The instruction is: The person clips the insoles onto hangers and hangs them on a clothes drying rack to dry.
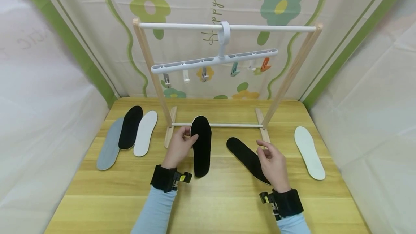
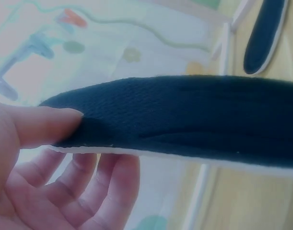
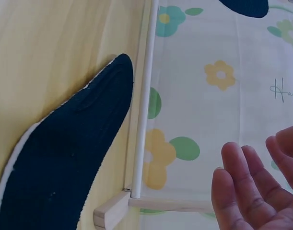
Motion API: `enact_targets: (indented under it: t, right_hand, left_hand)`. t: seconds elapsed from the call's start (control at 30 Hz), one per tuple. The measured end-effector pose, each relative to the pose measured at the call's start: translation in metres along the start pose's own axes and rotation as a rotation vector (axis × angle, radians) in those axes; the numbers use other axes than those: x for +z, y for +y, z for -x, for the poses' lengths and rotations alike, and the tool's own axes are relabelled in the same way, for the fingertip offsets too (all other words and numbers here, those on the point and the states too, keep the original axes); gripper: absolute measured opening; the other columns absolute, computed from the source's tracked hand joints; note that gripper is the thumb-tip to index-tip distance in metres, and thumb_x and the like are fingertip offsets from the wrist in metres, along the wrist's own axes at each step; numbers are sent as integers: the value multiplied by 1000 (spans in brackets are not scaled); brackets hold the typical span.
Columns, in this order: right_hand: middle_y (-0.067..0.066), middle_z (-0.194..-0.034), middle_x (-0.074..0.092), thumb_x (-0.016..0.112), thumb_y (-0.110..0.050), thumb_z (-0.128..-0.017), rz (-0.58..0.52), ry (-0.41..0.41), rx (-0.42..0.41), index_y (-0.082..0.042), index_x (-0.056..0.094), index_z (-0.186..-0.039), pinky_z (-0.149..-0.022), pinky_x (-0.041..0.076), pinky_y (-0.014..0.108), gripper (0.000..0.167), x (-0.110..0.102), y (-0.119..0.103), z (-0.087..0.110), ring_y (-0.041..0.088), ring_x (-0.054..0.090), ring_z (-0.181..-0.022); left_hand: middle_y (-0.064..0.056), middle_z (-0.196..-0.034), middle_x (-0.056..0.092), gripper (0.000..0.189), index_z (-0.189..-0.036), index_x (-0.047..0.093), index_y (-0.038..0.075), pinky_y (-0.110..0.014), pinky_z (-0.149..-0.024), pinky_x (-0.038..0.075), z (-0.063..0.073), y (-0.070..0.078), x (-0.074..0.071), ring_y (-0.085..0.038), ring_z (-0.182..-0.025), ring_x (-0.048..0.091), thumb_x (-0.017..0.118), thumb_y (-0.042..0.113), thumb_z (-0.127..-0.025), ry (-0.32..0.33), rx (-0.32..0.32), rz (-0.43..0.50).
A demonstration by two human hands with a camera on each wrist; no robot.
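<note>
Backdrop: flower-printed cloth (image 1: 182,68) is hanging behind the setup, with pale sheets closing off both sides.
Worktop: wooden worktop (image 1: 208,205) with light planks is carrying everything, and both sleeved forearms are reaching in from the near edge.
Rack: wooden drying rack (image 1: 147,60) with a white top bar is standing at the far middle of the worktop; a thin white rod is running between its feet.
Hanger: white clip hanger (image 1: 214,60) is hanging from the top bar, tilted, with small pegs dangling under it, one of them orange.
Left hand: left hand (image 1: 180,144) is gripping the held black insole (image 1: 201,147) near its toe end, the thumb lying on the dark top and the fingers curling under the white edge, as the left wrist view shows (image 2: 184,120).
Held black insole: it is being lifted in front of the rack's lower rod, toe pointing away, heel toward the person.
Right hand: right hand (image 1: 272,162) is hovering with relaxed, loosely bent fingers and grasping nothing, just over the second black insole (image 1: 247,158).
Second black insole: it is lying flat and slanted on the worktop, near the rack's right foot; the right wrist view (image 3: 69,158) shows its toe beside the lower rod.
Left group: grey insole (image 1: 109,145), another black insole (image 1: 130,127) and a white insole (image 1: 145,133) are lying side by side, partly overlapping.
Right side: a lone white insole (image 1: 309,152) is lying well apart near the right edge.
</note>
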State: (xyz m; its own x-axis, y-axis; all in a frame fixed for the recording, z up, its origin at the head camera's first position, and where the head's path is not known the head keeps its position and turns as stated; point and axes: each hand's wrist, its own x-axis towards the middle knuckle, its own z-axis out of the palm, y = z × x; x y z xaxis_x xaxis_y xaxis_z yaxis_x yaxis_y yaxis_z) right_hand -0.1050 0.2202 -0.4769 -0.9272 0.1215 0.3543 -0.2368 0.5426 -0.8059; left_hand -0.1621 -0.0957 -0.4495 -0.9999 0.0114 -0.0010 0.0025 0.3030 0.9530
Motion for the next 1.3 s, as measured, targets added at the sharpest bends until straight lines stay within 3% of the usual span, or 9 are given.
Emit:
enact_targets:
  t: [0.2,0.33,0.5,0.8,1.3]
  right_hand:
    - [10,-100,72,65,-3,-95,4,10,-27,-3,69,-119,-73,48,9,24,-1,-3,-10,11,69,-79]
    - [11,-99,72,65,-3,-95,9,10,-43,-4,69,-117,-70,48,9,23,-3,-8,-19,18,70,-79]
    - [11,-109,71,65,-3,-95,6,-3,-74,-4,69,-119,-70,49,10,24,-5,-16,-32,25,71,-83]
    - [10,-113,70,62,-14,-99,17,-57,-115,-7,68,-123,-73,49,12,25,-9,-35,-54,24,70,-89]
    - [11,-115,70,61,-12,-99,-75,-138,-225,-5,68,-122,-76,50,13,25,-7,-74,-103,29,69,-91]
  left_hand:
    - [-10,-98,62,24,-113,63,6,-30,-66,56,-2,2,-8,-20,-73,64,70,17,-93,27,32,10]
    - [-11,-102,62,24,-114,63,4,-30,-68,57,-3,6,-14,-22,-76,65,70,15,-94,29,32,39]
    - [-12,-105,62,23,-113,63,3,-31,-71,57,-3,10,-20,-23,-81,66,70,14,-94,41,36,61]
    - [-13,-104,64,23,-111,63,4,-29,-73,56,-7,15,-28,-26,-86,67,70,19,-95,40,63,62]
    - [-9,-105,64,25,-113,62,6,-33,-73,56,-14,24,-32,-23,-86,66,70,21,-94,36,111,31]
